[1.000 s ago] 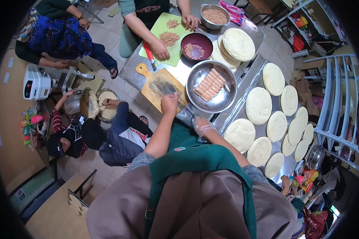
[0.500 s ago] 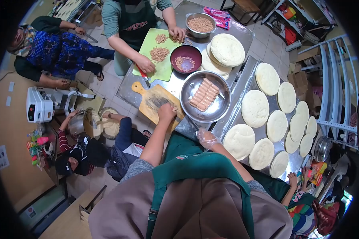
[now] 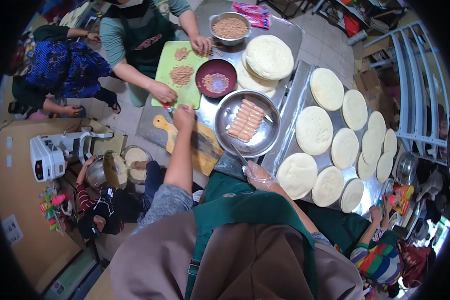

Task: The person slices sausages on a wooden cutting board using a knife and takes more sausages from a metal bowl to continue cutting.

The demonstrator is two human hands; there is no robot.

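Observation:
My left hand (image 3: 184,118) is raised over the wooden cutting board (image 3: 200,142), near the edge of the green cutting board (image 3: 177,54). Its fingers are curled together; what they hold, if anything, is hidden. In a clear plastic glove, my right hand (image 3: 259,176) grips a knife (image 3: 239,154) whose blade points at the steel bowl (image 3: 274,117). Several sausages (image 3: 246,121) lie side by side in that bowl. Beyond it is a maroon bowl (image 3: 228,69) with chopped sausage pieces on its bottom.
Opposite, a co-worker's hand (image 3: 162,92) is by a red-handled knife (image 3: 168,107). Chopped sausage (image 3: 182,75) lies on the green board. A pot (image 3: 230,28) of pieces and stacked round dough bases (image 3: 269,57) stand behind. More bases (image 3: 314,131) cover the metal tray at right.
My left hand has lifted off the wooden board and moved forward and left, towards the green board. The knife in my right hand shows more clearly now. The whole view has shifted slightly.

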